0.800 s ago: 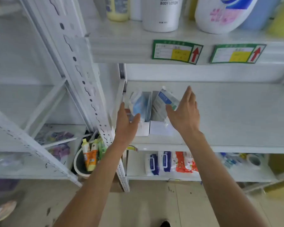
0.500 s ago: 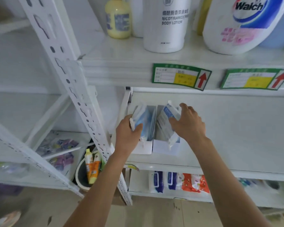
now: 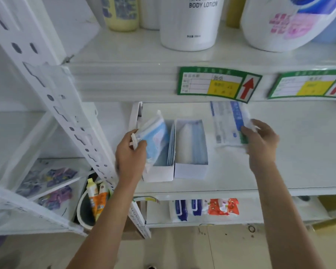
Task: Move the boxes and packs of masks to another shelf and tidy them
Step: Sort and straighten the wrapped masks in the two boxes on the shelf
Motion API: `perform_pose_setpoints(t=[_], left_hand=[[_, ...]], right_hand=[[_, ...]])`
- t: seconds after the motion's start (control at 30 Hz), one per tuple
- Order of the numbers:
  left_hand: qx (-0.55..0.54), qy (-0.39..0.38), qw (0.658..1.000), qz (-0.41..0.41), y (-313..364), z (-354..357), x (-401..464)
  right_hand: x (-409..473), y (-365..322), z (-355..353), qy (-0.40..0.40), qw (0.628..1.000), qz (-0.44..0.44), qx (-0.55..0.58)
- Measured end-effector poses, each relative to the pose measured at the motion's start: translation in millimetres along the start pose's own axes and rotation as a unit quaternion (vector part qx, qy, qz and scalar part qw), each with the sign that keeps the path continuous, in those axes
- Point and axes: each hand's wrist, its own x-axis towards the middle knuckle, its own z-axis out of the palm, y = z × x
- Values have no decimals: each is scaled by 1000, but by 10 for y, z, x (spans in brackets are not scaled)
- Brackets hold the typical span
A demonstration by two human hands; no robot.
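White middle shelf (image 3: pixel 279 152): two open mask boxes (image 3: pixel 190 150). Your left hand (image 3: pixel 130 152) pinches a blue pack (image 3: pixel 155 136); right hand (image 3: pixel 260 140) pinches a printed pack (image 3: pixel 227 125), lifted clear for sorting.

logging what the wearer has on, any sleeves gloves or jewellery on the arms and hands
Both forearms are bare up to the bottom edge of the picture, with no sleeves in view. The left hand and right hand have no gloves, and no watch, ring or bracelet shows.

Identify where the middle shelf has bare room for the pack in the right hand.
Bare shelf runs right of the right box, beyond the right hand and its pack. The left end is crowded by both boxes and the left hand.
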Motion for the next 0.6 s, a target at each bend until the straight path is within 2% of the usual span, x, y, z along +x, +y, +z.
perform_pose_setpoints(t=[0.07, 0.13, 0.23, 0.33, 0.4, 0.5, 0.53, 0.6], left_hand=[[-38, 12, 999, 2, 56, 0, -7], [-80, 33, 996, 3, 130, 28, -27], [-154, 54, 986, -11, 197, 121, -24], [-183, 42, 981, -56, 201, 245, -59], [-200, 29, 976, -86, 182, 332, -106], [-239, 21, 964, -116, 184, 463, -180], [-248, 20, 960, -127, 197, 513, -212], [-271, 16, 952, -145, 236, 624, -290]], right_hand=[[-59, 258, -108, 54, 998, 18, 12], [-121, 537, -123, 65, 996, 48, -36], [-197, 870, -29, 18, 991, 79, -109], [-231, 1025, 59, -47, 978, 48, -196], [-178, 1032, 39, -78, 959, 28, -270], [-81, 956, -45, -122, 897, 18, -425], [-68, 902, -65, -114, 895, 7, -431], [-85, 723, -59, -98, 928, -27, -359]])
